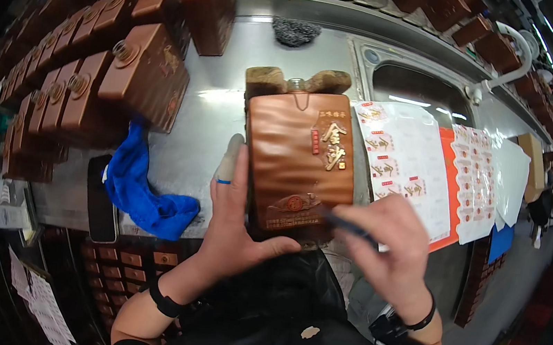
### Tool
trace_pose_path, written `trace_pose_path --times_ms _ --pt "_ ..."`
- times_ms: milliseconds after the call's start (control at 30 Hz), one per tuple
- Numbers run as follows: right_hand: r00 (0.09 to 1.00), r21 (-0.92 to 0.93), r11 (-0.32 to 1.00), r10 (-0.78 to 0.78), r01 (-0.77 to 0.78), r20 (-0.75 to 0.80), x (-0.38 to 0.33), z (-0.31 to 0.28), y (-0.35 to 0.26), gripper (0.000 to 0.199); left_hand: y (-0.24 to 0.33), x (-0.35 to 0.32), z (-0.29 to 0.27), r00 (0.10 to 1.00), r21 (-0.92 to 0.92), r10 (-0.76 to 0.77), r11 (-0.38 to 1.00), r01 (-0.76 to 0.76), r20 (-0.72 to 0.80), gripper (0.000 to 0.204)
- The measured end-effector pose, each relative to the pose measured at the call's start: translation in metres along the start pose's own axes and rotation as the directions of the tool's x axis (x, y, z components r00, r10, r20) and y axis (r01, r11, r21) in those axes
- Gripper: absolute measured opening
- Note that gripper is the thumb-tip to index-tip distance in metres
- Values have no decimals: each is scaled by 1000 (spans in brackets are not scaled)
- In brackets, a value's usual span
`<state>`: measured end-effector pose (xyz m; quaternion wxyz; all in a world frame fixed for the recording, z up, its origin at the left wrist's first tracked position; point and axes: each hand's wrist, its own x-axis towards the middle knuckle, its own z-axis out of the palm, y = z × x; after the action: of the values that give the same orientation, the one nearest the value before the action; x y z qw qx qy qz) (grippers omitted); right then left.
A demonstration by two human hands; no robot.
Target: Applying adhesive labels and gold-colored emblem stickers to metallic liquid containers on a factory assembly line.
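Observation:
A brown, glossy, flat-sided bottle (296, 154) lies on its back, its clear neck between the two lobes of a wooden rest (266, 79). Gold raised characters and a small red label mark its upper right; a dark emblem sits near its base. Along its left edge my left hand (232, 219) lies with fingers straight and thumb spread by the bottom corner. A grey cover and a blue band are on one finger. My right hand (388, 250), blurred, pinches a slim dark tool (353, 226) over the bottle's lower right; its exact kind is unclear.
Sticker sheets (407, 158) and an orange sheet (446, 142) lie right of the bottle. Many brown bottles (145, 78) crowd the left. Nearby are a blue cloth (149, 187), a phone (102, 198) and a dark scouring pad (295, 32). A sink basin (424, 87) is behind.

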<state>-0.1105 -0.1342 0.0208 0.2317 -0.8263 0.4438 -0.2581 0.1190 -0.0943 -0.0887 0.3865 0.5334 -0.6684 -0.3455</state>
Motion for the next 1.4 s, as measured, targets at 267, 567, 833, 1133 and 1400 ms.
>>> trace_pose_path --times_ms 267,567,833,1133,1400 --pt "963 -175 954 -219 245 157 -3 10 -17 34 10 -6 0 997 16 -69 998 69 17 122" --pt "942 -190 931 -278 313 190 9 21 -17 32 8 -3 5 996 24 -19 999 21 -88 116" --pt "942 -209 925 -285 318 174 4 29 -20 34 7 -2 8 992 34 26 999 -22 -123 116" --pt "948 -257 914 -290 314 128 3 34 -18 36 6 -5 2 998 -12 -36 999 36 -42 118" --pt "959 -191 946 -231 261 164 5 19 -10 41 14 -10 -5 998 124 -10 992 18 -65 98"
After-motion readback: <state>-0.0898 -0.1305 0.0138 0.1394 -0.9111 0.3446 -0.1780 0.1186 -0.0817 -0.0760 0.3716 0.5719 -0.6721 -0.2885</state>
